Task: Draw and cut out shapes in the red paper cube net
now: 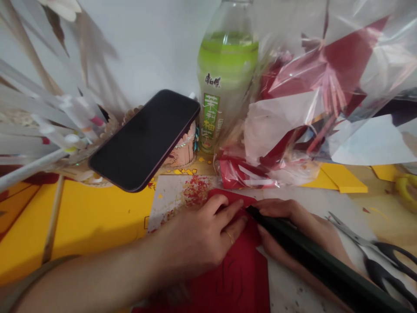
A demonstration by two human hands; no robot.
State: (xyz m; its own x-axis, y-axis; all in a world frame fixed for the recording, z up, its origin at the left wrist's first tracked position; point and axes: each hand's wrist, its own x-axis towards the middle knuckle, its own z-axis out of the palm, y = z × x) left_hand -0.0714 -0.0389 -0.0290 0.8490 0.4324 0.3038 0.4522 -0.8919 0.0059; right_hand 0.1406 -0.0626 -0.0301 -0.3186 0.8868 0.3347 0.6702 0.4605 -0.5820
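Note:
My left hand (208, 230), with a ring on one finger, rests on a sheet of red paper (234, 278). Its fingers are bent and somewhat apart, fingertips pressing the paper; the thumb is hidden. Dark lines of an angular character show on the paper near the bottom. My right hand (299, 226) is closed around a long dark-handled tool (312, 256) that slants down to the paper beside my left fingertips. The tool's working tip is too blurred and covered to make out. Under the paper lies a pale board (289, 295) with red and yellow scraps on it.
Black-handled scissors (374, 252) lie to the right. A phone (146, 139) leans on a small decorated container (182, 150). Behind stand a green drink bottle (224, 78) and a clear plastic bag (293, 113) of paper scraps. Yellow sheets (97, 217) and several pens (74, 117) are left.

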